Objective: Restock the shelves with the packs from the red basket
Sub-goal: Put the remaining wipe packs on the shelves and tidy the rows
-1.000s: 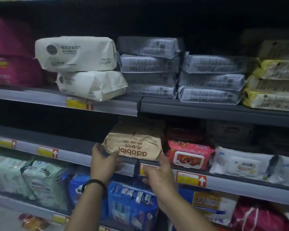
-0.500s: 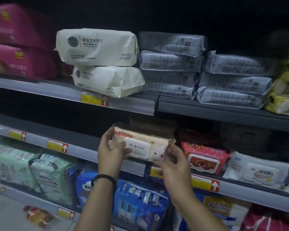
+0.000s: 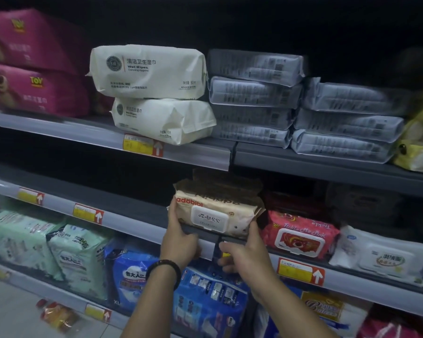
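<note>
A beige wet-wipes pack with a white flip lid stands at the front edge of the middle shelf, lid facing me. My left hand grips its left end. My right hand holds its right end, thumb along the pack's side. Similar beige packs sit stacked behind it in shadow. The red basket is out of view.
A red wipes pack and a white pack lie right of it. The shelf above holds cream packs, grey packs and pink packs. Below are green and blue nappy packs.
The beige pack was turned from its printed side to lid-forward and set down onto the shelf edge. Both hands have stayed on its ends.
</note>
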Motion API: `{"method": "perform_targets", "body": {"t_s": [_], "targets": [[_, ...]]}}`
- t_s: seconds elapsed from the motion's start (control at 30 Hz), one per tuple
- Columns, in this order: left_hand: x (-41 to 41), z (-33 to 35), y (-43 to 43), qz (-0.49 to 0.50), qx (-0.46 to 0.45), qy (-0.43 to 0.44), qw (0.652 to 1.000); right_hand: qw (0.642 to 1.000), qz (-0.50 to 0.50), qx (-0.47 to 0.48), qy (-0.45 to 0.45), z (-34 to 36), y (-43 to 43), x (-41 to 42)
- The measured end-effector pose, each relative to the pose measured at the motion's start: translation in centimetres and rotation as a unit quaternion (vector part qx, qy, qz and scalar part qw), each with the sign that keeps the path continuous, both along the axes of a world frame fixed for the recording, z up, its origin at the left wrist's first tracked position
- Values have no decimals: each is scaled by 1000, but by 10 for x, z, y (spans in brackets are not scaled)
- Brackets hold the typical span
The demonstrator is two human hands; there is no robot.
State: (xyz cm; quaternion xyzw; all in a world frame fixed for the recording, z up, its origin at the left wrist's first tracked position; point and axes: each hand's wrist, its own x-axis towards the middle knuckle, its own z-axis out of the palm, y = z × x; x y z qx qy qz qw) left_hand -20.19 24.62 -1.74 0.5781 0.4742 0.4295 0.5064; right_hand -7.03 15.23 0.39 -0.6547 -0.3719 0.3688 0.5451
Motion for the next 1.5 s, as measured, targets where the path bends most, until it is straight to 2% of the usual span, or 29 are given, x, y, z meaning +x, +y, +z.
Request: {"method": "perform_targets", "body": {"t_s": [0.2, 0.6, 0.77, 0.9, 1.03, 1.1, 1.2, 1.27, 1.37, 1.43, 1.5], "targets": [[4, 0, 0, 24, 52, 35, 998, 1000, 10, -26, -9, -2, -7, -3], [-1, -4, 6, 20, 36, -78, 996, 996, 70, -55, -1, 18, -23, 16], [-11, -2, 5, 2, 55, -43, 998, 988, 73, -117, -68, 38, -22, 19], [-25, 8, -3, 81, 62, -44, 994, 974, 58, -137, -170, 57, -34, 18], [-37, 48, -29, 91, 180, -38, 979, 945, 90, -80, -305, 91, -55, 1], [-49, 86, -44, 90, 275, -44, 956, 921, 101, -19, -375, 121, -65, -12], [-71, 142, -43, 130, 408, 31, 903, 885, 104, 72, -448, 167, -64, -34], [-85, 166, -31, 133, 424, 123, 888, 866, 111, 89, -479, 192, -53, -51], [-104, 189, -13, 123, 373, 160, 906, 892, 116, 70, -431, 210, -22, -70], [-113, 206, 0, 135, 346, 172, 913, 920, 89, 71, -375, 215, 1, -78], [-118, 222, 15, 142, 318, 200, 916, 932, 58, 86, -348, 218, 20, -84]]}}
